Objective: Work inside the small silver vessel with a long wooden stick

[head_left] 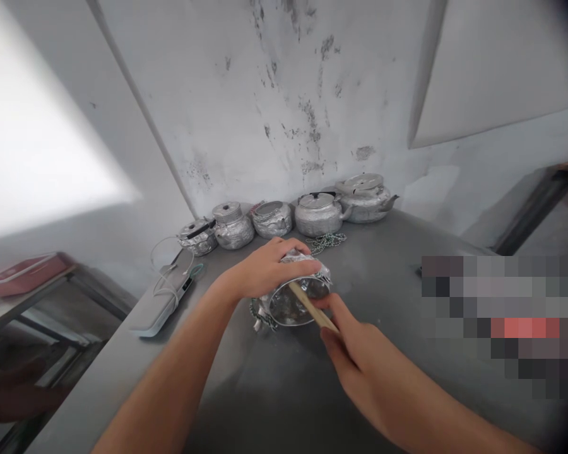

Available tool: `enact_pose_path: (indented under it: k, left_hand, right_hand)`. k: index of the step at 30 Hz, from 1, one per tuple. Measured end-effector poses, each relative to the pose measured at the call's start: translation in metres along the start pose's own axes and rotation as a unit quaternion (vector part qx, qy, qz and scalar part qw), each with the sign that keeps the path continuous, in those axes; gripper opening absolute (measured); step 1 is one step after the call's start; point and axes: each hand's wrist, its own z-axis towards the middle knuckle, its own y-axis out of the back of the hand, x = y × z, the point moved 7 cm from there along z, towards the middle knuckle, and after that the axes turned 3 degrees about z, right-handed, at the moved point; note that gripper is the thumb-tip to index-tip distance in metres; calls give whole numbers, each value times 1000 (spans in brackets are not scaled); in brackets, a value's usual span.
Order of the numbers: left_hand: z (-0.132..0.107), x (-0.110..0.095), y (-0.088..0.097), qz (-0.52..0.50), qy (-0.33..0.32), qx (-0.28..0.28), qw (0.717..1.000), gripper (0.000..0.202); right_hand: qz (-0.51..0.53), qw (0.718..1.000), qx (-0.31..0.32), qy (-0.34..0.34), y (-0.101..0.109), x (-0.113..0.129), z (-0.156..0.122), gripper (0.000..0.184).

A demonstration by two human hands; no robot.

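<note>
My left hand (269,268) is closed over the top of a small shiny metal pot (296,299) that lies tilted on its side on the grey metal table (383,277), its open mouth facing me. My right hand (348,337) pinches a thin wooden stick (310,306) whose far end reaches into the pot's mouth. A bead chain (260,315) hangs from the pot at its lower left.
Several silver kettles and pots (319,213) stand in a row against the stained white wall, with a loose chain (329,241) in front of them. A white device with cables (163,302) lies at the table's left edge. A glass case (28,315) is at left.
</note>
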Motion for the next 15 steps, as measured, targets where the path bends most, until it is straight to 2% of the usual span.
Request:
enact_pose_path:
  k: [4, 9, 15]
  left_hand:
    - [0, -1, 0, -2, -8, 2, 1000, 56]
    - [1, 1, 0, -4, -3, 1, 1000, 55]
    - [0, 2, -1, -13, -2, 0, 1000, 55]
  right_hand:
    - [-21, 1000, 4, 9, -2, 1, -1, 33]
    - [5, 1000, -12, 24, 0, 4, -1, 32]
    - [-6, 1000, -11, 12, 0, 0, 1, 35]
